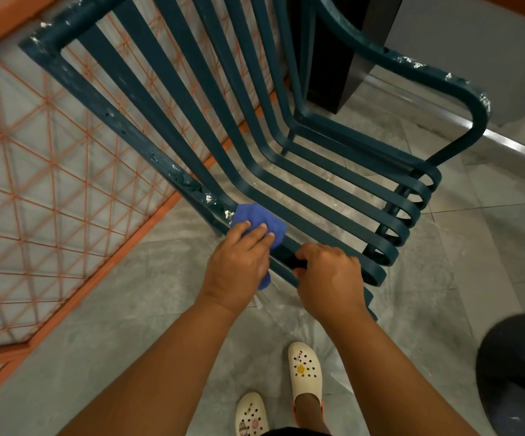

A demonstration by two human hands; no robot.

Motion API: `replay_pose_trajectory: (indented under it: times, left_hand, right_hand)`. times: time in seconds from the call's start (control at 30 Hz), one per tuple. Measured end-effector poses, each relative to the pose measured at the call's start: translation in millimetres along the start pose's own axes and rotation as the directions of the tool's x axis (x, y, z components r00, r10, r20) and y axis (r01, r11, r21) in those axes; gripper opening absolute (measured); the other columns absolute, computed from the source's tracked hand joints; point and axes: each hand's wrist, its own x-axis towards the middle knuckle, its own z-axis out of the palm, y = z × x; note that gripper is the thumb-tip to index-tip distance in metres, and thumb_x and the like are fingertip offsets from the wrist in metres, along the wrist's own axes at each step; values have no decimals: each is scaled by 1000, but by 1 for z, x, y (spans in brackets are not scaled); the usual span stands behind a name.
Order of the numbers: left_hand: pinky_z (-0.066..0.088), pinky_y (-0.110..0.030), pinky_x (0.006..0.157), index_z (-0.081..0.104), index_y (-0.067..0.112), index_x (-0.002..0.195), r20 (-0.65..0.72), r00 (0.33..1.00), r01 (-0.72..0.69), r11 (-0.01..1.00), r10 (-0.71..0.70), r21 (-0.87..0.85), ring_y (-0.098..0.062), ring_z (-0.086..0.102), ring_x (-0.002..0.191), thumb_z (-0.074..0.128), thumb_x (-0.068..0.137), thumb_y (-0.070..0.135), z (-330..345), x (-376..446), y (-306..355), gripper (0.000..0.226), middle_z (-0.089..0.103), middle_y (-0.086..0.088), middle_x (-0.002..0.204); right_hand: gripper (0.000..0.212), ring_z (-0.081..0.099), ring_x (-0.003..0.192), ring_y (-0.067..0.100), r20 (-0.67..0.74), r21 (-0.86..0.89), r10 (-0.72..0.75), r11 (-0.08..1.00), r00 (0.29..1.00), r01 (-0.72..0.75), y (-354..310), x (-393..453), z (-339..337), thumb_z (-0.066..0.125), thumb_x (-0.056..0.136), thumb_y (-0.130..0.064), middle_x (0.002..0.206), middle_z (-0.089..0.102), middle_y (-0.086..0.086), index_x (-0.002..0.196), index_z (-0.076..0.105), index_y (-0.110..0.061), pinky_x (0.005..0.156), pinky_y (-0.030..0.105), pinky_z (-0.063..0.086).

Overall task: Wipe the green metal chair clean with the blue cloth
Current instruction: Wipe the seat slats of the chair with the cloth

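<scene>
Two grips: left hand (239,262) around blue cloth (262,223), right hand (330,278) around chair slat (289,247).

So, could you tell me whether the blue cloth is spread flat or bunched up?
Bunched up: the blue cloth forms a wad under the left hand, pressed against the green chair frame.

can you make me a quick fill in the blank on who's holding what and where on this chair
1. The blue cloth is pressed to the chair by the ____ hand.
2. The right hand grips a ____ of the green chair.
3. White flecks on the frame rail lie ____ the cloth, toward the chair's top.
4. The person's shoes are ____ in colour.

Missing words: left; slat; above; white
</scene>
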Motion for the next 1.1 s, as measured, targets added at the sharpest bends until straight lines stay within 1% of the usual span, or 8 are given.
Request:
replay_pose_trajectory:
  times: [0.17, 0.3, 0.5, 0.7, 0.87, 0.97, 1.03, 1.1]
  left_hand:
    - [53, -41, 90, 71, 6, 109, 57, 987, -155, 987, 152, 42, -34, 63, 107, 63, 82, 14, -6, 1, -20, 30, 69, -11, 112]
    - [51, -46, 93, 68, 1, 111, 52, 998, -44, 999, 44, 15, -36, 61, 111, 74, 76, 6, -9, 4, -31, 35, 68, -15, 114]
    - [48, -47, 97, 63, -2, 118, 141, 982, -120, 991, 127, -56, -30, 61, 114, 81, 70, 1, -3, -9, -19, 51, 66, -14, 119]
    - [42, -33, 97, 75, 1, 95, -88, 995, -42, 999, 43, 9, -23, 56, 108, 87, 61, 8, -18, 9, -17, 36, 73, -11, 101]
    - [56, -34, 81, 77, 4, 86, -57, 994, -88, 995, 91, 49, -26, 69, 92, 92, 50, 10, -27, 11, -7, 39, 75, -7, 92]
    - [46, -33, 93, 76, 4, 92, -95, 985, -140, 989, 143, 35, -24, 56, 104, 80, 71, 10, -21, 12, -27, 23, 74, -9, 96]
    - [38, -29, 96, 75, 4, 96, -89, 995, -32, 999, 35, 34, -22, 45, 109, 59, 82, 17, -17, 14, -43, 25, 73, -10, 101]
    - [35, -28, 96, 75, 3, 99, -80, 994, 74, 996, -70, 51, -22, 43, 111, 63, 82, 15, -16, 15, -51, 24, 72, -10, 105]
  right_hand:
    - [19, 60, 86, 14, 19, 32, 6, 999, 1000, -6, 2, -2, -1, 66, 87, -28, 92, 67, -8, 105, 62, -30, 84, 34, 43]
    - [22, 59, 88, 13, 31, 56, 32, 998, 999, -33, 0, 0, -3, 66, 87, -27, 96, 68, -7, 109, 64, -30, 91, 35, 43]
    - [25, 58, 90, 15, 17, 31, 50, 998, 999, -50, -6, -1, -3, 67, 84, -20, 95, 66, -7, 107, 60, -29, 87, 36, 42]
    - [20, 58, 91, 20, -30, -5, -38, 999, 999, 38, -23, 10, 3, 59, 88, -30, 95, 65, -5, 107, 63, -27, 83, 37, 42]
    - [4, 60, 66, 18, -140, -92, -37, 996, 989, 24, -26, 13, 17, 72, 77, -28, 69, 63, -7, 79, 70, -26, 72, 34, 38]
    - [8, 61, 67, 18, -192, -75, -49, 997, 980, 35, -22, 11, 21, 70, 79, -33, 70, 64, -6, 82, 70, -25, 74, 36, 39]
    - [15, 62, 76, 18, -154, -51, -55, 998, 987, 47, -21, 13, 16, 65, 84, -36, 79, 67, -5, 94, 71, -27, 80, 38, 39]
    - [22, 61, 88, 18, -65, -24, -59, 998, 996, 57, -21, 15, 9, 58, 89, -38, 92, 67, -5, 106, 68, -30, 88, 39, 36]
